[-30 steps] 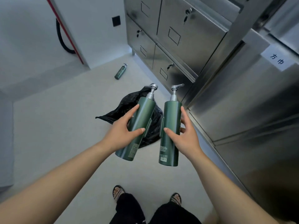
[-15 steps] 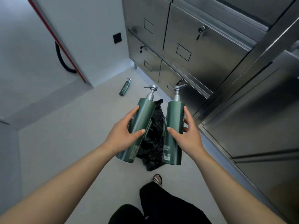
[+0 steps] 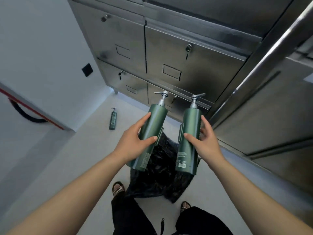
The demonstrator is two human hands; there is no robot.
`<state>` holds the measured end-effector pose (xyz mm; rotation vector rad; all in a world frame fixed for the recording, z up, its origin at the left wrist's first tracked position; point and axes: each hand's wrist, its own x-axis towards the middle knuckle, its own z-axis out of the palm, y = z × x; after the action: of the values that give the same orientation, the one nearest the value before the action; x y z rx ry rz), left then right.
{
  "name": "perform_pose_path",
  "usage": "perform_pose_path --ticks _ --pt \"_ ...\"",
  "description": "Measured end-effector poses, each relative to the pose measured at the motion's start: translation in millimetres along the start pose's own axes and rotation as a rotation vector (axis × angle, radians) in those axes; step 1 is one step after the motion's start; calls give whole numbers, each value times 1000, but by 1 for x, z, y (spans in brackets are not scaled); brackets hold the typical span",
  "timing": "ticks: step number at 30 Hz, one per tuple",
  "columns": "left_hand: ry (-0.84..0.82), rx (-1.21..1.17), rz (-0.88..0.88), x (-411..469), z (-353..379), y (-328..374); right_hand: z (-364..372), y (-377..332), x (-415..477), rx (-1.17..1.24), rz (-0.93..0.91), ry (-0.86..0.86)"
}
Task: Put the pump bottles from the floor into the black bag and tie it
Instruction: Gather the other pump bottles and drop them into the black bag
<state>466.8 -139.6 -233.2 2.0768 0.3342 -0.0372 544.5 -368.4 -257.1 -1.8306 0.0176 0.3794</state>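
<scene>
Hands each clasp a green pump bottle: left grip, right grip, above black bag

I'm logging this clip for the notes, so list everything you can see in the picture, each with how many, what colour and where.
pump bottles: 3, dark green with silver pumps; one in the left hand, one in the right hand, one lying on the floor near the wall corner
black bag: 1, black, crumpled on the floor below the held bottles, just ahead of the feet
metal cabinets: a bank of lockable steel doors, silver, ahead and along the right
floor: pale grey
wall: white, at left, with a small black square plate
hose: 1, black, curved, far left beside a red strip
sandals: 2, patterned, bottom centre
trousers: black, bottom edge
left hand: closed around a bottle
right hand: closed around a bottle
</scene>
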Motion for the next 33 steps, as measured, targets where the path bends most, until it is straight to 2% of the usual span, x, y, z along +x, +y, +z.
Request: perform_pose_path --ticks 5,10,18,24,33 --pt "-251 35 85 55 -57 -19 53 -16 -4 61 46 214" --pt "-391 131 176 81 -85 -27 84 -25 -22 102 67 397" --pt "-513 172 256 84 -67 -42 106 0 -50 147 133 549" --pt "-654 179 244 85 -58 -67 145 19 -71 180 206 641" --pt "-927 219 361 157 -37 -128 240 69 -47 270 351 908"
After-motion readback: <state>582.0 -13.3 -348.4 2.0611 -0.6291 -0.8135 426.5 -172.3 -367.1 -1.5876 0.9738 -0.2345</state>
